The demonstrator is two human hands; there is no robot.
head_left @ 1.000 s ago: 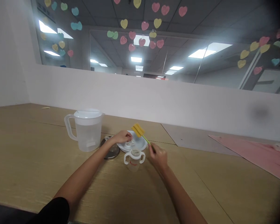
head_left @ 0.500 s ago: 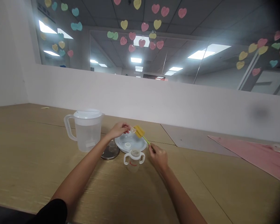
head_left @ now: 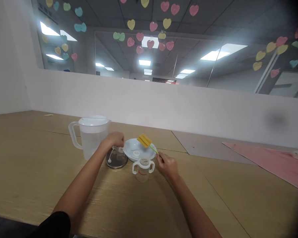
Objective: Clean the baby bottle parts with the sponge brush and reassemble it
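My right hand [head_left: 168, 166] grips the green handle of a yellow sponge brush [head_left: 144, 140], whose head is over a white bowl [head_left: 130, 145]. A small white ring-like part [head_left: 136, 154] lies in the bowl. Above the round metal tray [head_left: 117, 162] is my left hand [head_left: 116, 139], fingers bent downward; whatever they hold is hidden. Clear parts and a thin straw with a white end [head_left: 109, 161] rest on that tray. A clear bottle [head_left: 142, 173] with two white handles and red print stands upright and uncapped in front of the bowl.
A translucent lidded pitcher [head_left: 92, 138] stands behind and left of the tray. At the right lies a pink cloth [head_left: 270, 162] on the table. A white wall [head_left: 149, 105] with a window above it borders the table's back edge.
My left hand has moved left, from over the bowl to over the tray; the clear piece it held is no longer visible in it. The brush head has shifted slightly left.
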